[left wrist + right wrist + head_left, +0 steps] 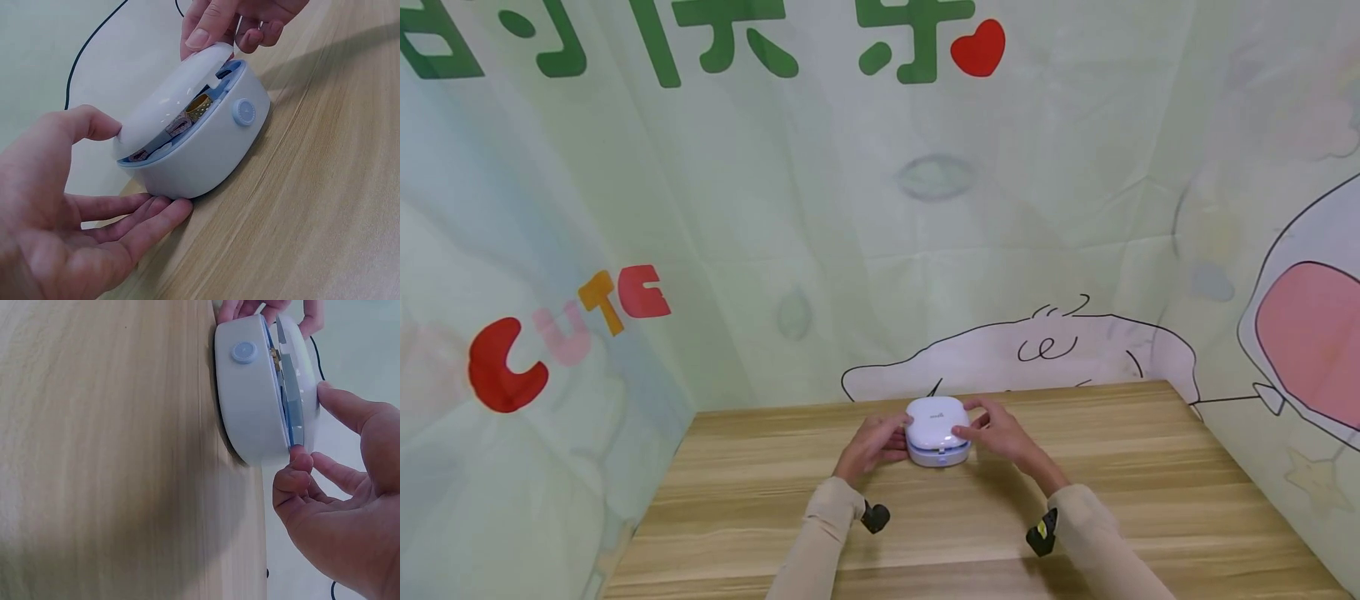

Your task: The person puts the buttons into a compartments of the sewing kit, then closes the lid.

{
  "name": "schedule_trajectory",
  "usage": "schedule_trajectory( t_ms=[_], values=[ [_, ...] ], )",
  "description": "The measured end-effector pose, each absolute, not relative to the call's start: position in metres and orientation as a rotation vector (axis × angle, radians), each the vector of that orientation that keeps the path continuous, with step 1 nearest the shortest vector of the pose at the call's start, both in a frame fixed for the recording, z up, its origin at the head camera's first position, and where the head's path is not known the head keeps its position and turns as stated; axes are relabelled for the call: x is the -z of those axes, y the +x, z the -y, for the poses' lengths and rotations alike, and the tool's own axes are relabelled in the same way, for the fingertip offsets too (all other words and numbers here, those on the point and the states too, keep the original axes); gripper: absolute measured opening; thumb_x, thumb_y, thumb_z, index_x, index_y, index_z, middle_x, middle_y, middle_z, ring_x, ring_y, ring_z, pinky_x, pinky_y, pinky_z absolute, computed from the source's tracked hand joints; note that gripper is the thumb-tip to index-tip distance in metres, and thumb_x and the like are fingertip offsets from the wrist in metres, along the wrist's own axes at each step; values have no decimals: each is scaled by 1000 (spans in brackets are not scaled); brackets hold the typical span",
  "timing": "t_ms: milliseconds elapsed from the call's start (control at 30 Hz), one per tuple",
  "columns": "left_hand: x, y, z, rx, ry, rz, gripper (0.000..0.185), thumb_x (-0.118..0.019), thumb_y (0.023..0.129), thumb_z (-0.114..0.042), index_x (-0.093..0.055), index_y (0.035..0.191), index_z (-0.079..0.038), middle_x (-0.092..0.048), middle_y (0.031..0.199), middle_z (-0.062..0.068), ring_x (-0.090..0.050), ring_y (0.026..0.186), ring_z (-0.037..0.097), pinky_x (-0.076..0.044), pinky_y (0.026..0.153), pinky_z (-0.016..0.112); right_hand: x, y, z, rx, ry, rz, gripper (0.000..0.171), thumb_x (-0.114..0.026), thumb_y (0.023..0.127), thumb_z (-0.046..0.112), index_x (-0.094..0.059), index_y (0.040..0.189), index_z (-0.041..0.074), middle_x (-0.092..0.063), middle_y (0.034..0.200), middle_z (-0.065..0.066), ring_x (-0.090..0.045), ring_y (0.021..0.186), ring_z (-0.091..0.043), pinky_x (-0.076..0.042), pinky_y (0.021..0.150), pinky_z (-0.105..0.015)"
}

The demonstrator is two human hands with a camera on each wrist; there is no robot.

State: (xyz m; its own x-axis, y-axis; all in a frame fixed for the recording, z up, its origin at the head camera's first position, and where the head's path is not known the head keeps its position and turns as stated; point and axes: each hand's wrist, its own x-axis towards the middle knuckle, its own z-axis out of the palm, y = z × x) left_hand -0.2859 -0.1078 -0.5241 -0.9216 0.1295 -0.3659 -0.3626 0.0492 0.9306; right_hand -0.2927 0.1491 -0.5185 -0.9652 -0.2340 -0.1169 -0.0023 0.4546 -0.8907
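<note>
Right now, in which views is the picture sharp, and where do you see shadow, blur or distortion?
Head view: even, soft light, the white case small, wide-angle bending at the edges. Left wrist view: the case sharp, the left hand near the lens soft; a shadow band crosses the table. Right wrist view: picture turned sideways, a broad dim shadow on the wood, the right hand slightly soft.

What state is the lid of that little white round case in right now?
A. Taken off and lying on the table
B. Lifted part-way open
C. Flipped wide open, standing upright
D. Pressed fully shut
B: the lid is tilted up over the case, leaving a gap that shows a gold ring inside.
</note>
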Motion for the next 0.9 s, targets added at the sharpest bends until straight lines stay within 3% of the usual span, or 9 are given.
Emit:
schedule_trajectory(
  t_ms=[367, 600, 900],
  values=[
    [523, -285, 109, -1895, -231, -2017, 41, -68, 97, -25, -63, 118, 10, -66, 107, 18, -65, 91, 24, -62, 88, 40, 531, -291, -147, 1588, -173, -2471, 55, -84, 89, 30, -57, 134, 13, -61, 96, -10, -56, 85, -26, -49, 66, -32],
    [523, -284, 109, -1885, -224, -2029, 44, -68, 98, -26, -62, 121, 12, -66, 108, 18, -65, 93, 24, -62, 89, 40, 535, -285, -146, 1543, -196, -2477, 57, -79, 93, 37, -50, 138, 19, -60, 98, -12, -57, 87, -27, -49, 68, -33],
    [521, -284, 109, -1875, -221, -2042, 41, -69, 96, -24, -64, 117, 11, -66, 106, 18, -65, 95, 26, -62, 90, 42, 541, -286, -147, 1612, -219, -2384, 56, -74, 97, 35, -45, 143, 20, -61, 91, -14, -58, 76, -27, -51, 64, -33]
  ],
)
